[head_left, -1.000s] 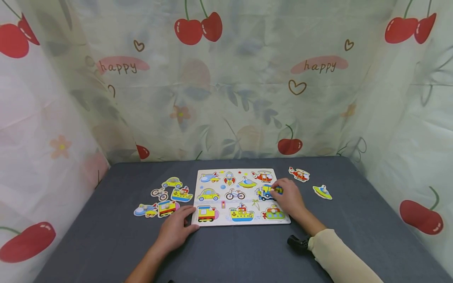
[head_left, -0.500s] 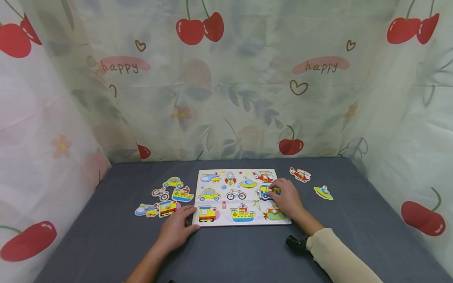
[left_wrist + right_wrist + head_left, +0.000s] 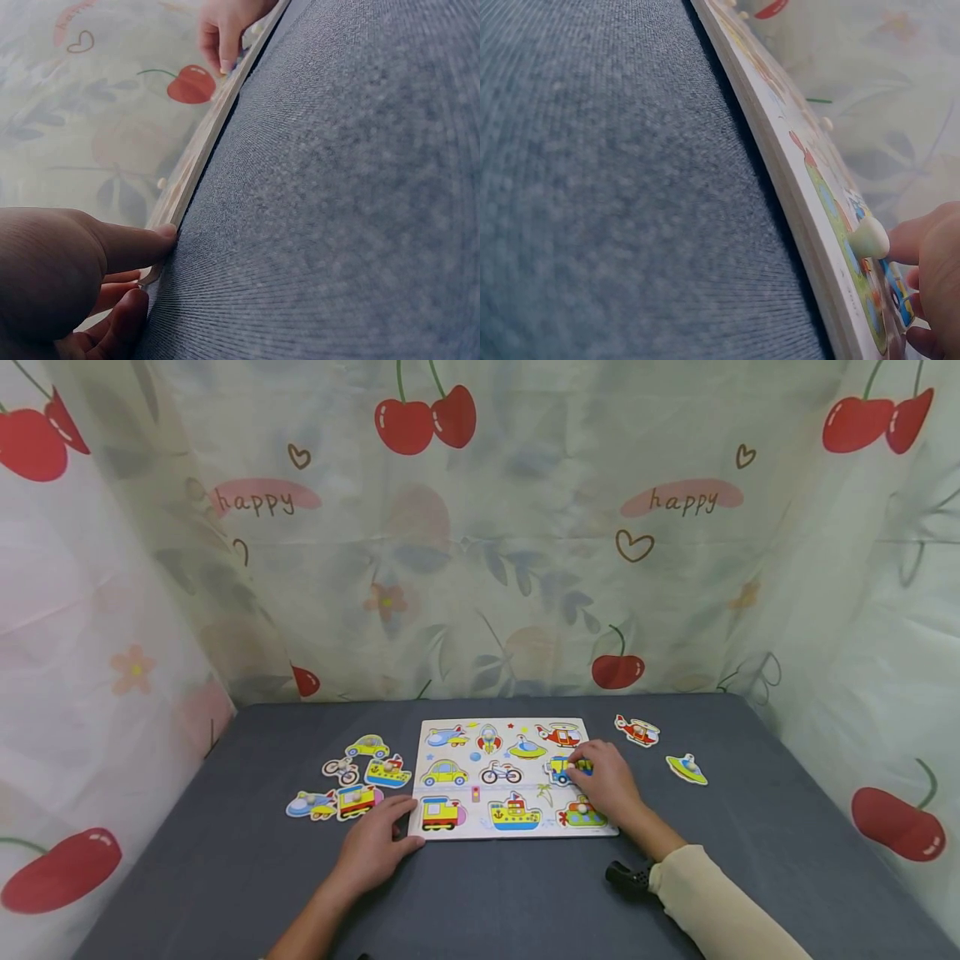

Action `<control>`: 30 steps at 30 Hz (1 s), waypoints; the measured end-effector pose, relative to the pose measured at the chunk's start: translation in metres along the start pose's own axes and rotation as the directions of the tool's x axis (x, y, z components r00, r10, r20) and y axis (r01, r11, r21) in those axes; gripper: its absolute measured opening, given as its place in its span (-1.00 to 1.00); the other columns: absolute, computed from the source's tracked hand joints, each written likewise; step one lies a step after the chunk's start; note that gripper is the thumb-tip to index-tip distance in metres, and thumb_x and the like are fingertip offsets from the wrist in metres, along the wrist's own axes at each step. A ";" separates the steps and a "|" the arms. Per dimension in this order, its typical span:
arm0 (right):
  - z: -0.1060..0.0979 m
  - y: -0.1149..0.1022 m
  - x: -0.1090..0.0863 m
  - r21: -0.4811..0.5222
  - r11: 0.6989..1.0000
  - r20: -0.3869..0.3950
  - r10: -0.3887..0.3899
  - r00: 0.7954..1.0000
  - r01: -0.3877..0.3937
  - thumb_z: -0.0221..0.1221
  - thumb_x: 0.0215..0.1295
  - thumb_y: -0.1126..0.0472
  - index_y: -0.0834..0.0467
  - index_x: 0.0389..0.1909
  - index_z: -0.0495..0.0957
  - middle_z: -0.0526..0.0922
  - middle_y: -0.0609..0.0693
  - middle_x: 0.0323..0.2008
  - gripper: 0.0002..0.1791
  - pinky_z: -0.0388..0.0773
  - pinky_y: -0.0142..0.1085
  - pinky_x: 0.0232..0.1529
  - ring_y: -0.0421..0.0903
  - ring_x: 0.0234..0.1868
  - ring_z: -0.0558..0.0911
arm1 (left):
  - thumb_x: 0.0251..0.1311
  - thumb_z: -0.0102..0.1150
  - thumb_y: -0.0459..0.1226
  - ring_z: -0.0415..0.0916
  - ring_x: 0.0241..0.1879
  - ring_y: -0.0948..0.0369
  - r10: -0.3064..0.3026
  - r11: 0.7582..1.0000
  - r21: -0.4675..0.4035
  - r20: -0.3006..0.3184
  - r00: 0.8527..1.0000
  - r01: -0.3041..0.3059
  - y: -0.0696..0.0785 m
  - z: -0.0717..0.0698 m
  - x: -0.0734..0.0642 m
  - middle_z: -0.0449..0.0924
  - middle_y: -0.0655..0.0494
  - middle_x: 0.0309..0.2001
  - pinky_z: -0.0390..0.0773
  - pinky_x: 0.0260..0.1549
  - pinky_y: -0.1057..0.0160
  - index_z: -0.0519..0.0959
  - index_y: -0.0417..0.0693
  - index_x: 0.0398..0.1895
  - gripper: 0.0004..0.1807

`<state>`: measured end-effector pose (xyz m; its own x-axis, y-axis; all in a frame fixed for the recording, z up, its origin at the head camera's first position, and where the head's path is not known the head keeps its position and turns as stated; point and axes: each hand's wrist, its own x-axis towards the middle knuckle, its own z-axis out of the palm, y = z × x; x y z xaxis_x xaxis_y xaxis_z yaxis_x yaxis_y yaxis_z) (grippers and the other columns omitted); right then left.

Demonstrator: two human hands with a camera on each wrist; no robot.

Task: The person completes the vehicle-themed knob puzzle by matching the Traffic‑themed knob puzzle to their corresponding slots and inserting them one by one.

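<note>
A white puzzle board (image 3: 477,822) with printed vehicles lies on the dark cloth. My left hand (image 3: 375,847) holds its near left corner, the thumb on the front edge and the fingers at the side in the left wrist view. At the board's right side, my right hand (image 3: 611,783) pinches a blue-and-yellow vehicle puzzle piece (image 3: 558,768) over the matching picture; the fingers hide its right part. Just below sits a green submarine piece (image 3: 581,812), its pale knob (image 3: 870,238) close to my fingers in the right wrist view.
Left of the board lie loose pieces: a car (image 3: 367,746), a bicycle (image 3: 341,771), a boat (image 3: 387,772), a train (image 3: 358,802) and a plane (image 3: 311,805). To the right are a helicopter (image 3: 637,731) and a flying saucer (image 3: 686,768). A patterned curtain (image 3: 480,568) surrounds the table.
My right hand has shifted the vehicle piece slightly left, so it covers more of its printed picture. The left hand stays on the board's corner.
</note>
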<state>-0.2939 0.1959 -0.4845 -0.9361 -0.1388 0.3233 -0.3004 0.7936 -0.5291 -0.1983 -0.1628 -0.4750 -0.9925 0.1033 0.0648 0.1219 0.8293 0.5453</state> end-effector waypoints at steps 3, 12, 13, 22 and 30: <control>0.000 0.000 0.000 -0.006 1.000 0.005 -0.002 1.000 0.002 0.37 0.17 0.15 0.09 -0.29 0.66 0.57 0.03 -0.10 -0.85 0.39 -0.01 -0.01 0.03 -0.05 0.45 | -0.02 0.49 -0.15 0.43 -0.28 0.24 0.000 1.000 -0.001 0.000 1.000 0.000 0.000 -0.001 0.000 0.50 0.04 0.18 0.43 -0.30 0.20 0.58 -0.09 0.16 -0.39; 0.001 -0.001 -0.001 -0.021 1.000 0.017 -0.010 1.000 0.010 0.37 0.18 0.15 0.11 -0.26 0.68 0.58 0.05 -0.07 -0.84 0.39 -0.01 0.02 0.04 -0.02 0.45 | -0.02 0.49 -0.14 0.43 -0.28 0.25 0.001 1.000 0.004 0.002 1.000 -0.001 0.000 -0.001 -0.001 0.50 0.05 0.18 0.42 -0.31 0.20 0.57 -0.08 0.17 -0.38; 0.001 -0.001 -0.001 -0.020 1.000 0.016 -0.013 1.000 0.014 0.37 0.18 0.15 0.12 -0.26 0.68 0.58 0.05 -0.06 -0.84 0.39 0.00 0.02 0.04 -0.01 0.45 | -0.02 0.49 -0.14 0.43 -0.28 0.24 0.002 1.000 0.005 0.003 1.000 -0.002 0.000 -0.001 -0.001 0.49 0.05 0.18 0.42 -0.31 0.20 0.57 -0.08 0.17 -0.38; 0.001 -0.002 -0.002 -0.029 0.999 0.012 -0.031 0.999 0.031 0.37 0.17 0.16 0.13 -0.27 0.68 0.59 0.04 -0.09 -0.84 0.41 -0.02 0.00 0.03 -0.04 0.46 | -0.02 0.49 -0.15 0.43 -0.28 0.25 0.012 1.000 -0.001 0.000 1.000 -0.012 0.000 -0.001 -0.001 0.49 0.05 0.18 0.42 -0.31 0.20 0.57 -0.09 0.17 -0.38; 0.000 -0.003 -0.003 -0.029 0.999 0.011 -0.036 0.999 0.037 0.37 0.18 0.16 0.13 -0.27 0.68 0.59 0.04 -0.09 -0.85 0.41 -0.03 -0.01 0.02 -0.05 0.46 | -0.02 0.49 -0.16 0.42 -0.28 0.25 0.010 1.000 -0.008 -0.008 1.000 -0.011 0.000 -0.001 0.000 0.50 0.06 0.18 0.42 -0.31 0.20 0.58 -0.09 0.16 -0.39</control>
<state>-0.2906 0.1937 -0.4838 -0.9265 -0.1740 0.3336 -0.3289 0.8050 -0.4938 -0.1982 -0.1634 -0.4748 -0.9912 0.1075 0.0773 0.1323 0.8238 0.5512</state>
